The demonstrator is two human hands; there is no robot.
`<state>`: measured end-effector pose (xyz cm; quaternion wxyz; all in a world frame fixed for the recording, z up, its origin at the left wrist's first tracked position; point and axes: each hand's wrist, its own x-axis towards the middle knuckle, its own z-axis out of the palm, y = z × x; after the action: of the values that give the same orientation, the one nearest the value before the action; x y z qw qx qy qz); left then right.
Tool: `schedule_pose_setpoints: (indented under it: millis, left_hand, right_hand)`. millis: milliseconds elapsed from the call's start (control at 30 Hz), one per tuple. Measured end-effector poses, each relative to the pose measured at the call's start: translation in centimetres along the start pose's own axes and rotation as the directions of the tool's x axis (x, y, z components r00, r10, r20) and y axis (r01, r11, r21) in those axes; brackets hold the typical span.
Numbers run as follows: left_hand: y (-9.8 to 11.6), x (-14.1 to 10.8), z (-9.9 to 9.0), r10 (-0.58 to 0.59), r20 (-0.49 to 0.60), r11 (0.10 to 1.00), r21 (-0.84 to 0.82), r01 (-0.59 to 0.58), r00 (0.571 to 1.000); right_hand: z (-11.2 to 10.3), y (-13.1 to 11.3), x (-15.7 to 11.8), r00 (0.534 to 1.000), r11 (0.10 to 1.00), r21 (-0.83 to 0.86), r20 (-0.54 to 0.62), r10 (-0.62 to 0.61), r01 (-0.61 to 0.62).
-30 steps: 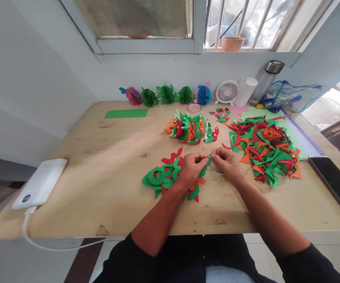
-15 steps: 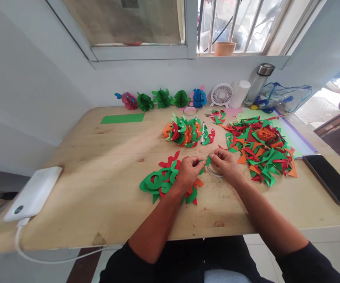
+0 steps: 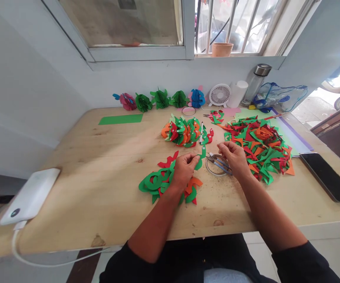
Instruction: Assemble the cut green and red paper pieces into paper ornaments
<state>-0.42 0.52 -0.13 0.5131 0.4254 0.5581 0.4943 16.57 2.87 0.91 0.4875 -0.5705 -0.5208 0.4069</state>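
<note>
In my left hand is a curved green paper cutout, pinched between thumb and fingers. A small pale square shows near its upper end. My right hand is held apart to the right, thumb and fingertips pressed together; whatever may be between them is too small to make out. Below the right hand lies a tape-like ring with a metal tool across it, partly covered by the hand. Under and beside my left hand is a heap of green, red and orange paper cutouts.
Paper scraps pile up at the right, near a phone. A bundle of cutouts and a pen lie mid-table. Folded paper figures, a small fan and a glass bottle line the wall. A power bank is left.
My right hand has drawn away from the green cutout, up and to the right. The cutout now shows its pale square, and the ring and metal tool are uncovered.
</note>
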Motion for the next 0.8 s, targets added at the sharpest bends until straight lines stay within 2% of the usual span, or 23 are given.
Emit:
schedule_pose_setpoints:
  millis: [100, 200, 267, 400, 500, 667, 800]
  left_hand:
    - [0.4, -0.1, 0.0, -0.086, -0.025, 0.990, -0.112, 0.083, 0.996]
    - [0.7, -0.2, 0.1, -0.113, -0.021, 0.977, -0.182, 0.108, 0.993]
    - [0.9, -0.3, 0.1, -0.122, -0.020, 0.973, -0.199, 0.115, 0.992]
    - [0.9, -0.4, 0.1, -0.132, -0.003, 0.972, -0.197, 0.129, 0.991]
    - [0.8, -0.4, 0.1, -0.135, 0.006, 0.972, -0.196, 0.134, 0.991]
    - [0.6, -0.2, 0.1, -0.122, 0.027, 0.975, -0.183, 0.125, 0.992]
    - [0.5, -0.2, 0.0, -0.129, 0.035, 0.973, -0.190, 0.133, 0.991]
  right_hand:
    - [-0.7, 0.7, 0.5, 0.995, 0.955, -0.286, -0.031, -0.090, 0.078]
    - [-0.7, 1.5, 0.7, 0.983, 0.817, -0.554, 0.015, -0.181, 0.159]
    - [-0.5, 1.9, 0.7, 0.974, 0.726, -0.656, 0.070, -0.214, 0.207]
    - [-0.1, 2.4, 0.8, 0.958, 0.601, -0.750, 0.170, -0.230, 0.277]
    - [0.0, 2.5, 0.8, 0.952, 0.549, -0.780, 0.215, -0.216, 0.301]
    - [0.1, 2.3, 0.6, 0.949, 0.522, -0.793, 0.247, -0.194, 0.313]
    - [0.1, 2.4, 0.7, 0.945, 0.539, -0.776, 0.252, -0.209, 0.327]
